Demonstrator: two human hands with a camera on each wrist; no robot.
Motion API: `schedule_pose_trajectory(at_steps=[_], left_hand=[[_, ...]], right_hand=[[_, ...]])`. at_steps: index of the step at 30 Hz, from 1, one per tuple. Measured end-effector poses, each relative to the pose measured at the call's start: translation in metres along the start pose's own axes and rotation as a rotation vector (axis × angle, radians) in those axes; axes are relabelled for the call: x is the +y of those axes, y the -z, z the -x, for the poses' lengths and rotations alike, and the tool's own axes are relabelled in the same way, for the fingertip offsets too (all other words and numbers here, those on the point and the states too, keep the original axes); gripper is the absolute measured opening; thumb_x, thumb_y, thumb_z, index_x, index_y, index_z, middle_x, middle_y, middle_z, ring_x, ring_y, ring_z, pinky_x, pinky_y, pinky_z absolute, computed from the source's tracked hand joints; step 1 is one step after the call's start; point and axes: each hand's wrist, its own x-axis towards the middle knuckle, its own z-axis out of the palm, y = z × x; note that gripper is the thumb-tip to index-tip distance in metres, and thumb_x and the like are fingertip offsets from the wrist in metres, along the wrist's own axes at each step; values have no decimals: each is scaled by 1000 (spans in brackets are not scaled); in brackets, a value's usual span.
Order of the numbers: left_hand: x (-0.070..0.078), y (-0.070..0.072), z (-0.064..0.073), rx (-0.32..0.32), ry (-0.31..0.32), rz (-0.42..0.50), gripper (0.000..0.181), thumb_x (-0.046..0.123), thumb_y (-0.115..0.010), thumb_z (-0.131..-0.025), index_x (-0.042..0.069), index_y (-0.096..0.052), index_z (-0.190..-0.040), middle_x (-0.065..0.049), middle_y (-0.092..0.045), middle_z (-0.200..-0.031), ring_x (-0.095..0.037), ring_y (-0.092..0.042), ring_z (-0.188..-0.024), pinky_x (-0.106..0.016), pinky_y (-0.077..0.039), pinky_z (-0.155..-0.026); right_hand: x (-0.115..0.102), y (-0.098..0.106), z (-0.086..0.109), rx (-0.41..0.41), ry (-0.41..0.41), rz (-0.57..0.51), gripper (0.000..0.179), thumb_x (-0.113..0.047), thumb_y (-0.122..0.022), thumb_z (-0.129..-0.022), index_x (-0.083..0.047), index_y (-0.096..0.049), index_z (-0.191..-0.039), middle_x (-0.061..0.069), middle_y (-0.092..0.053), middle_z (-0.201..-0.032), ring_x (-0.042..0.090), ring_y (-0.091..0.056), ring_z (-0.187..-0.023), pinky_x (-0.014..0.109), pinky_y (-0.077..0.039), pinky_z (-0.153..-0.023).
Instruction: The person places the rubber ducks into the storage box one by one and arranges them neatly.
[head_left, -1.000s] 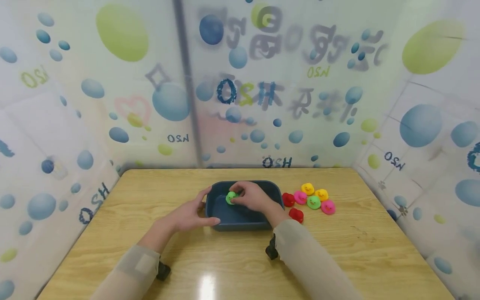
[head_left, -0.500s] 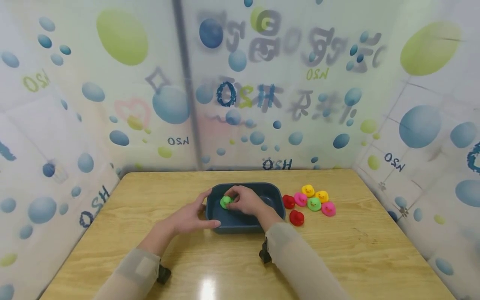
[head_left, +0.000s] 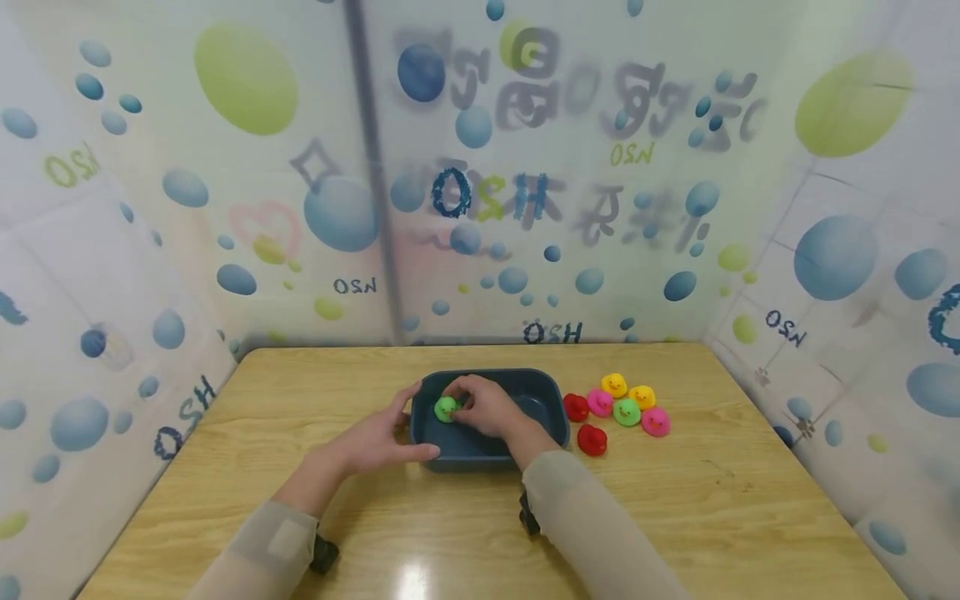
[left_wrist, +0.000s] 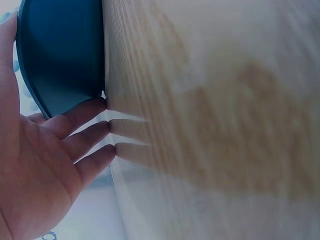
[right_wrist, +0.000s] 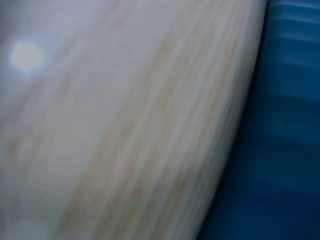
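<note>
A dark blue rectangular basin [head_left: 531, 398] stands on the wooden table. Inside its left part, my right hand [head_left: 491, 410] pinches a green rubber duck [head_left: 446, 408] between thumb and fingertips. My left hand [head_left: 369, 440] spans the basin's left end, its thumb along the front rim and its fingers at the far left corner. In the left wrist view the left hand [left_wrist: 42, 165] has straight, spread fingers with tips at the basin's base [left_wrist: 65, 45]. The right wrist view shows only the basin's outer wall [right_wrist: 280, 140] and table; the right hand is out of its sight.
Right of the basin lie more rubber ducks: two red [head_left: 576, 407], two pink [head_left: 656, 422], two yellow [head_left: 614, 385] and one green [head_left: 627, 412]. The wooden table [head_left: 720, 500] ends at the back against a printed curtain [head_left: 517, 250]; similar panels flank both sides.
My right hand has moved a little left inside the basin with the green rubber duck. My left hand stays at the basin's left end.
</note>
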Motion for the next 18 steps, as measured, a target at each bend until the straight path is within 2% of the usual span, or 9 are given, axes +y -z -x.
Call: schedule_pose_trajectory(at_steps=[18], left_hand=[[1, 0, 1, 6, -7, -2, 118, 68, -79, -92, 23, -11, -177, -22, -64, -152, -41, -63, -140, -64, -47, -117]], right_hand=[[-2, 2, 2, -15, -4, -12, 30, -10, -81, -100, -16, -74, -128, 5, -71, -125, 12, -64, -90, 33, -57, -84]])
